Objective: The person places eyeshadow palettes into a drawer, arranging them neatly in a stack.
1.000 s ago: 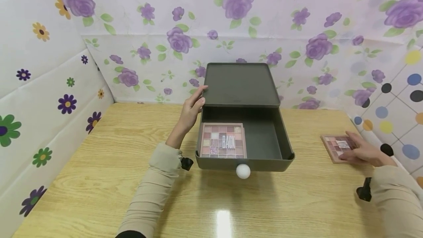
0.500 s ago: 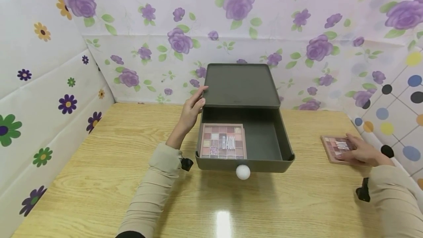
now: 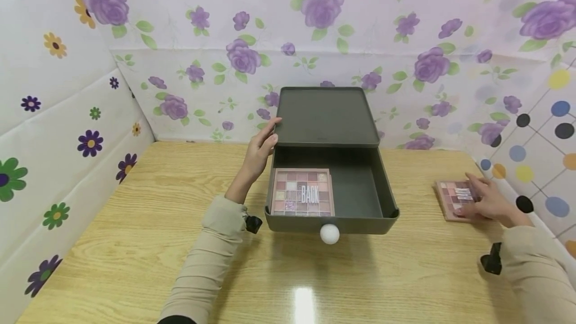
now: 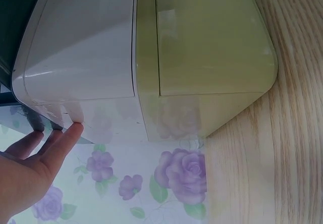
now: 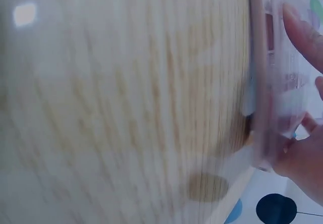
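A small drawer cabinet (image 3: 326, 114) with a dark grey top stands mid-table, its grey drawer (image 3: 360, 194) pulled out, a white ball knob (image 3: 330, 234) in front. Inside at the left lies a pink eyeshadow palette (image 3: 303, 193) lettered "BACK". My left hand (image 3: 258, 151) rests against the cabinet's left side; in the left wrist view its fairly straight fingertips (image 4: 75, 129) touch the white shell. Far right, my right hand (image 3: 490, 201) grips another eyeshadow palette (image 3: 451, 199) by its right part, thumb and fingers at opposite edges. The right wrist view shows this palette (image 5: 265, 82) slightly off the table, blurred.
Beneath the white tier, the cabinet has a yellow-green tier (image 4: 212, 47). A flowered sheet (image 3: 202, 99) hangs just behind the table (image 3: 135, 234). A dotted sheet (image 3: 540, 164) borders the right, close to my right hand.
My right hand has raised its palette slightly, with the palette's near-left edge shifting a little up in the head view. My left hand, the cabinet and the drawer stay as they were.
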Demonstrator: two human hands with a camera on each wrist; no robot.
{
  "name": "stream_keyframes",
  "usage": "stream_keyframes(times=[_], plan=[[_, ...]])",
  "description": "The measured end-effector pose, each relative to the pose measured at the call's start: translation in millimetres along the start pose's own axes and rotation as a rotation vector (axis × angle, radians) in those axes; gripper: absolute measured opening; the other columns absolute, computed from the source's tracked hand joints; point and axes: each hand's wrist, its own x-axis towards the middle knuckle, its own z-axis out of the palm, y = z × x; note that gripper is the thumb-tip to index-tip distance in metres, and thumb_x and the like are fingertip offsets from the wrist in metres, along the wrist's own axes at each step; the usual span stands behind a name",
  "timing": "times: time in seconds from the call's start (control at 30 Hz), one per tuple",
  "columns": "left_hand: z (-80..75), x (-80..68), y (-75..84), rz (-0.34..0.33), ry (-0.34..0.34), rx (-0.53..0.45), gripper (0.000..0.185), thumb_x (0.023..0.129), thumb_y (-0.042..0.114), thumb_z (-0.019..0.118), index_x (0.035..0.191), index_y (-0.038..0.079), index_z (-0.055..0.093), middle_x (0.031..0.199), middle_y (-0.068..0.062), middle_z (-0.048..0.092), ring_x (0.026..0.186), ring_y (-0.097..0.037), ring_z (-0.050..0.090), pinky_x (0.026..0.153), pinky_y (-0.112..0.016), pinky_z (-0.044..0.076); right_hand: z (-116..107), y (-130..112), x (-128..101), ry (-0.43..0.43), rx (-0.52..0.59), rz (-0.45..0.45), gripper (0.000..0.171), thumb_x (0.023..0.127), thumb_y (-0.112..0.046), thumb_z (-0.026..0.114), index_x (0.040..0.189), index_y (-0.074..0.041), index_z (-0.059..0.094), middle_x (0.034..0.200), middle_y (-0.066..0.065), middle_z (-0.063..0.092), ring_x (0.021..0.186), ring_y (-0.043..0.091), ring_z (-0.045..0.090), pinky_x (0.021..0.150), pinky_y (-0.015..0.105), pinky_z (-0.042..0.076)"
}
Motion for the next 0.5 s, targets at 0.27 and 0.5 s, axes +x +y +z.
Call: stream_keyframes(times=[0.27,0.5], plan=[[0.1,1.7,-6.8,-0.008,-0.001,-0.001,0.051,0.09,0.016,0.037,0.137,-0.003,0.036,0.144,-0.02,0.028,0.129,-0.031,0.031,0.086,-0.055,0.04,-1.8,-12.9,-1.8,-0.061,-0.079,0.074,0.109,0.07,-0.031,0.075,0.139,0.013,0.003,0.133,0.046,0.007,0.119,0.061,0.008,0.091,0.067,0.014],[-1.0,3.8,-18.6,-0.008,0.002,-0.012,0.052,0.09,0.021,0.038,0.138,0.001,0.036,0.146,-0.017,0.026,0.131,-0.03,0.027,0.088,-0.057,0.038,-9.7,-17.2,-0.8,-0.141,0.085,0.1,0.104,0.075,-0.026,0.071,0.141,0.009,-0.002,0.137,0.042,0.001,0.123,0.058,-0.001,0.093,0.067,0.011]])
